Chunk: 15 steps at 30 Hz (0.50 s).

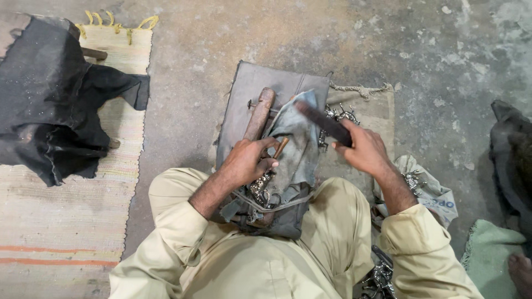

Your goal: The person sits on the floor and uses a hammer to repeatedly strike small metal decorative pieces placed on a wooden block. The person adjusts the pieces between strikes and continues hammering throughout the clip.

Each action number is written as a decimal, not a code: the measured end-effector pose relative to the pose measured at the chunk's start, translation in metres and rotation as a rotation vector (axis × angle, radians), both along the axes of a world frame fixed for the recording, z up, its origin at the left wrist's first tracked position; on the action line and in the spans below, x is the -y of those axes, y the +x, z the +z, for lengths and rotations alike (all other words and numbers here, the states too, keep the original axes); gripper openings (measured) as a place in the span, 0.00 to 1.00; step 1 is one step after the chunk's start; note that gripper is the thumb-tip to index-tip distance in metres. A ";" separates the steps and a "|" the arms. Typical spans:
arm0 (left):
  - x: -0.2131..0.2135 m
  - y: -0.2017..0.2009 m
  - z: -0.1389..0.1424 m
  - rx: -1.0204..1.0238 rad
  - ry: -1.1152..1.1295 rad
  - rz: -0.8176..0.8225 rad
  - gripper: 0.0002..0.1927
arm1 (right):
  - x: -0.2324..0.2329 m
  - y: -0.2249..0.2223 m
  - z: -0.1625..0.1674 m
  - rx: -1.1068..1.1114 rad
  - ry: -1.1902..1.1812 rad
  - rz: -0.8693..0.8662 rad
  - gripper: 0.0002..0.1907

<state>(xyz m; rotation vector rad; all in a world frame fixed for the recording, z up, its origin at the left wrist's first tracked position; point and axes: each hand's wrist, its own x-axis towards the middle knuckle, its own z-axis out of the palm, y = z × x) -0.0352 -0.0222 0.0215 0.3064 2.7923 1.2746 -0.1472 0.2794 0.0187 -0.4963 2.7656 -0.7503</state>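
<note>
While seated on the concrete floor (233,39) with a grey cloth pad (252,83) across the lap: left hand (244,161) curled and clamped around a small ornate metal piece (261,187), pinning it against a wooden post (259,113). Post's long axis running away from the body, tilted slightly rightward. Right hand (363,149) closed in a fist on a dark flat file (324,122), blurred, blade pointing up-left toward the post. File tip lying just right of and beyond the left hand, apart from the metal piece; left hand clearly nearer to it. Rag (296,144) draped between the two hands. More shiny metal pieces (339,115) beyond the file. Striped mat (66,221) and black cloth (50,105) at far left.
</note>
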 end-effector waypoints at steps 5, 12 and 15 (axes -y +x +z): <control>0.009 0.007 -0.015 0.074 0.276 0.132 0.24 | -0.001 0.000 -0.011 0.312 -0.544 -0.108 0.19; 0.026 0.030 -0.021 0.280 0.676 0.228 0.21 | -0.005 0.060 -0.037 0.353 -0.518 -0.067 0.14; 0.024 0.035 -0.010 0.178 0.400 0.165 0.21 | 0.006 0.098 -0.053 0.456 -0.624 -0.104 0.14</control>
